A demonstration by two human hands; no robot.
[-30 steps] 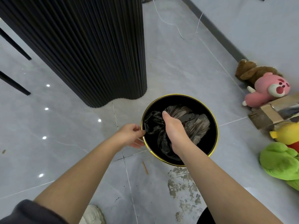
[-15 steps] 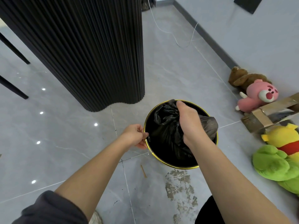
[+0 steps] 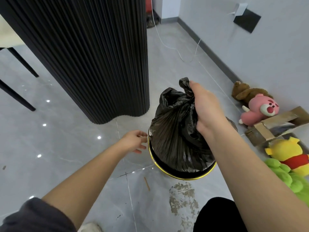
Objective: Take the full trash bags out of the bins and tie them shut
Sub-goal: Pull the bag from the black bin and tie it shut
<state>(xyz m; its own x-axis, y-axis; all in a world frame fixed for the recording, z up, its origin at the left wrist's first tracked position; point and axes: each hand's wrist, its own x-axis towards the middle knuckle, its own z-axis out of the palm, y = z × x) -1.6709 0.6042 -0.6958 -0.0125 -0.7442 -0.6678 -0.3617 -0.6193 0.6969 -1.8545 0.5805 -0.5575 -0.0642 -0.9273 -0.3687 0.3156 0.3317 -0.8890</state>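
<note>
A black trash bag (image 3: pixel 173 131) hangs bunched from my right hand (image 3: pixel 207 111), which grips its gathered top. Most of the bag is lifted above the round black bin with a gold rim (image 3: pixel 185 175); its bottom still sits inside the bin. My left hand (image 3: pixel 135 141) hovers just left of the bin's rim with fingers loosely spread, holding nothing, and I cannot tell whether it touches the rim.
A tall black ribbed column (image 3: pixel 93 56) stands behind and left of the bin. Plush toys (image 3: pixel 260 108) and a cardboard box (image 3: pixel 275 124) lie along the right wall. A white cable (image 3: pixel 168 46) trails across the grey tile floor. Chair legs (image 3: pixel 20 67) stand at far left.
My right hand has pulled the bag upward, from down inside the bin to well above the rim. My left hand has let go of the rim and opened.
</note>
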